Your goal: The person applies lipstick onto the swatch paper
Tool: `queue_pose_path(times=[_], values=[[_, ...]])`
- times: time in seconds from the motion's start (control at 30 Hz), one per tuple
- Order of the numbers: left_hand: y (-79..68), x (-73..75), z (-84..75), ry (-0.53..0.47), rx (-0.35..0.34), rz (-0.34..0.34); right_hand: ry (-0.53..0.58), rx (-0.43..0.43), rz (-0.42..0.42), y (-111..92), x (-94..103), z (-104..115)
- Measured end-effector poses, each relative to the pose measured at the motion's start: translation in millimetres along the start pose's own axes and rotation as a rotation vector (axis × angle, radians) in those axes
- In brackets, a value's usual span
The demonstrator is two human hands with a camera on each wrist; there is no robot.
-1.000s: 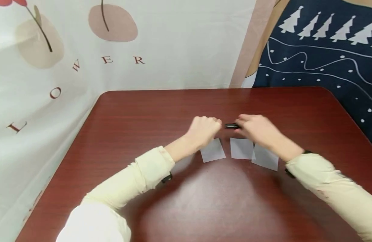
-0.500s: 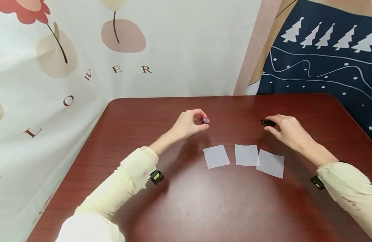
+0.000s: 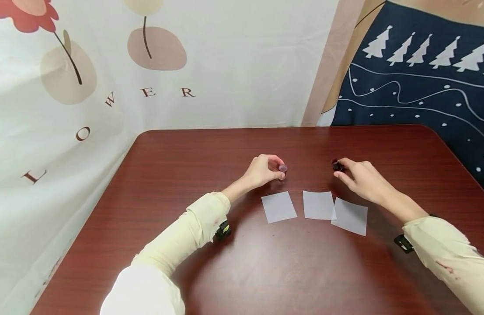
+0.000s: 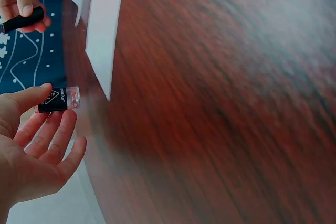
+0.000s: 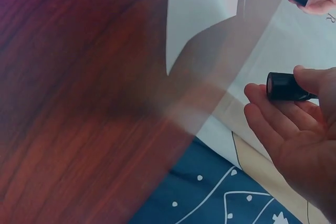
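My left hand (image 3: pixel 260 172) pinches a short cosmetic tube (image 4: pixel 55 99) with a black printed label and a clear end. In the head view its other end shows as a small purple disc. My right hand (image 3: pixel 363 178) holds a black cylinder (image 5: pixel 286 86), which looks like a cap, between thumb and fingers, its round end facing left. Both hands are raised over the table's far half, with a gap between the two pieces. Nearer me lie three white paper squares: the left one (image 3: pixel 279 207), the middle one (image 3: pixel 318 204) and the right one (image 3: pixel 349 217).
The table (image 3: pixel 289 271) is reddish-brown wood with rounded far corners. Behind it hang a white cloth (image 3: pixel 242 61) with flowers and letters and a dark blue cloth (image 3: pixel 415 100) with white trees. The middle and right papers overlap slightly at their edges.
One second ago my hands were close together at a black object. They then parted, each with a piece. Since then the left hand has come right and nearer me, the right slightly left.
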State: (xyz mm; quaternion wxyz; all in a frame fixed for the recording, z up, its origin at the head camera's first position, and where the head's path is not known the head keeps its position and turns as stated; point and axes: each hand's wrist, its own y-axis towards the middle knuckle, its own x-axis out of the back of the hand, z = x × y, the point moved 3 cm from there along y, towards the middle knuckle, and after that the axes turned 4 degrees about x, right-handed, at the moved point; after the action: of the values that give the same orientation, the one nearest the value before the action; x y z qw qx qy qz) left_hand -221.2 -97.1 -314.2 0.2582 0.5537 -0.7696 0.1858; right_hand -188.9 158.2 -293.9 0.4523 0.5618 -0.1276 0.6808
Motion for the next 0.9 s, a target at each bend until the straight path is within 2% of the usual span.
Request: queue_pose_path(times=[0.3,0.57,0.67,0.8,0.9], values=[[-1.8,-2.5,6.3,0.019,-0.007,0.027,0.048,0.009,0.028,0,-7.6,0],[-0.4,-4.5,11.7,0.029,-0.012,0.003,0.034,0.017,0.04,-1,-5.9,0],[0.1,-4.7,14.9,0.03,0.021,0.001,0.032,0.017,0.038,-2,-4.7,0],[-3.1,-2.2,22.0,-0.023,0.09,0.008,0.043,0.009,0.041,-3,-7.3,1],[-11.4,7.7,24.6,-0.087,0.127,-0.066,0.057,0.001,0.036,-5,-9.0,3]])
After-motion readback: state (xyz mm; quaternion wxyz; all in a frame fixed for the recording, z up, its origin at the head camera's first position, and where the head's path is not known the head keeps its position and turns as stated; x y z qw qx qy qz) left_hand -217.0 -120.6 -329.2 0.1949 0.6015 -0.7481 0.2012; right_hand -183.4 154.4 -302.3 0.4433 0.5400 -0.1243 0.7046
